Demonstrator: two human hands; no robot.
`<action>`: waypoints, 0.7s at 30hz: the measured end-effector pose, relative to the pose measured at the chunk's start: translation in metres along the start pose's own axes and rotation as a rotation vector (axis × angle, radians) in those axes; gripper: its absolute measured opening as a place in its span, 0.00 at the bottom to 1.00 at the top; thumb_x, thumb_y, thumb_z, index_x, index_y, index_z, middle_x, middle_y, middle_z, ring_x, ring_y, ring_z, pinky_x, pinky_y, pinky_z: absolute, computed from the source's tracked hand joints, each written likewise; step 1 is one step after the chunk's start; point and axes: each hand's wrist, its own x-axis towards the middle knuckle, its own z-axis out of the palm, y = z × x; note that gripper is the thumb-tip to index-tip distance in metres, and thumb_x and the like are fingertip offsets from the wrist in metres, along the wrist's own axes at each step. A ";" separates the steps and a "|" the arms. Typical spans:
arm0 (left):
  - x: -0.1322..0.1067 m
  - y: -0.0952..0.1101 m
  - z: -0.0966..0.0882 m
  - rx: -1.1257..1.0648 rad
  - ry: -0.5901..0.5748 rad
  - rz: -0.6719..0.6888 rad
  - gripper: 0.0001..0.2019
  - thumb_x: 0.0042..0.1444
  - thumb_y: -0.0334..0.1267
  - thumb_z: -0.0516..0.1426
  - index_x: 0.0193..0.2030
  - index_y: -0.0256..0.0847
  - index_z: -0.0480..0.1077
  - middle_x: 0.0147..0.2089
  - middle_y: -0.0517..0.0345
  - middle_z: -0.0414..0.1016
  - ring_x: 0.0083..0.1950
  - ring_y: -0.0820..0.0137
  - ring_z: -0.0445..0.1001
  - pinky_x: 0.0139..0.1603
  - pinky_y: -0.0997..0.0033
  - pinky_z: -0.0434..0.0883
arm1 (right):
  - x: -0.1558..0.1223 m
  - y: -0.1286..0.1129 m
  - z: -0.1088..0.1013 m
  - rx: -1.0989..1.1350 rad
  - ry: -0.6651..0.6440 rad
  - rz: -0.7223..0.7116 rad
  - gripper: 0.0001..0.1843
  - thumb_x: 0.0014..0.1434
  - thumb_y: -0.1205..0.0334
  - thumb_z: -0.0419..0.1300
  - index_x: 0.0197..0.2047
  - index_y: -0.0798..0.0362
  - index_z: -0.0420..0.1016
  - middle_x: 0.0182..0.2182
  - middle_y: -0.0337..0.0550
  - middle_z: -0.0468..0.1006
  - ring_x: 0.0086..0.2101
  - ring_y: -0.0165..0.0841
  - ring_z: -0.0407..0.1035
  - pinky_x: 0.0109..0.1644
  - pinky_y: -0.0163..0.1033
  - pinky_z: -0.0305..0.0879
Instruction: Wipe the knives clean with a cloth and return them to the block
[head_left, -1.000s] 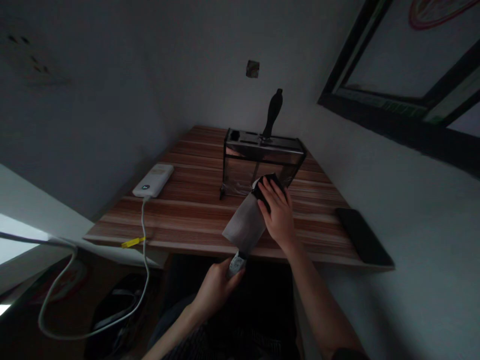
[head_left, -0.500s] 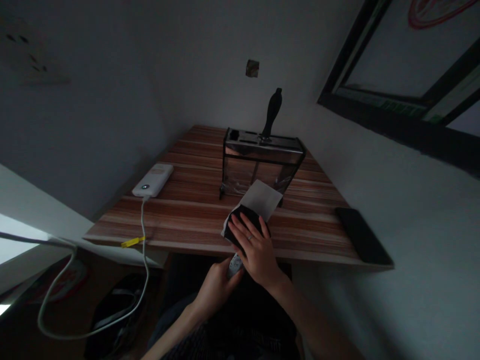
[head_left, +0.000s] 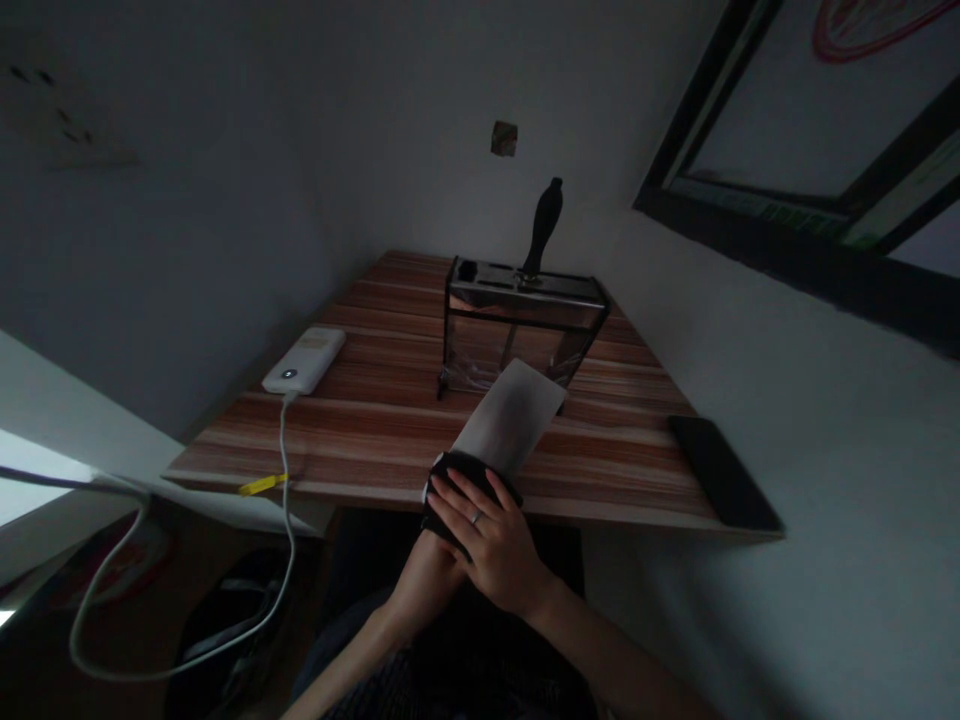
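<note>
A kitchen cleaver (head_left: 516, 410) with a broad rectangular blade points away from me over the table's front edge. My left hand (head_left: 429, 582) is closed round its handle, which is hidden now. My right hand (head_left: 486, 545) lies over a black cloth (head_left: 474, 470) with a pale edge and presses it onto the blade near the handle. A ring shows on one of the right fingers. Just beyond the blade's tip stands a see-through knife block (head_left: 525, 315) with a dark frame. One black-handled tool (head_left: 545, 228) sticks up out of its top.
On the wood-grain table (head_left: 375, 445), a white power bank (head_left: 306, 360) lies at the left. Its white cable (head_left: 291, 530), with a yellow tag (head_left: 262, 485), hangs over the front edge. A black phone (head_left: 724, 470) rests at the right edge. Walls close in behind and on both sides.
My right hand and the black cloth have slid down the blade toward the handle, baring more of the blade. The patterned handle, partly visible before, is now covered. The cleaver has barely moved.
</note>
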 end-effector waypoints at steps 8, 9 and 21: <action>0.002 -0.005 0.001 -0.008 -0.079 -0.088 0.07 0.48 0.29 0.53 0.24 0.34 0.71 0.26 0.51 0.75 0.29 0.67 0.71 0.29 0.74 0.67 | 0.001 0.006 0.000 -0.056 0.006 -0.016 0.25 0.66 0.59 0.47 0.66 0.52 0.53 0.65 0.41 0.56 0.65 0.31 0.43 0.68 0.47 0.37; 0.002 -0.006 0.001 0.000 -0.102 -0.111 0.09 0.49 0.30 0.53 0.20 0.35 0.69 0.23 0.53 0.74 0.25 0.70 0.69 0.26 0.75 0.64 | 0.002 0.008 -0.001 -0.061 0.009 -0.013 0.25 0.67 0.59 0.47 0.66 0.52 0.53 0.65 0.40 0.55 0.65 0.31 0.43 0.69 0.47 0.36; 0.003 0.013 -0.007 -0.039 -0.145 -0.132 0.12 0.56 0.40 0.52 0.34 0.32 0.70 0.28 0.56 0.74 0.27 0.71 0.67 0.29 0.77 0.61 | 0.020 0.041 -0.024 -0.077 0.064 0.079 0.26 0.67 0.59 0.46 0.67 0.50 0.51 0.65 0.40 0.55 0.65 0.33 0.45 0.68 0.50 0.34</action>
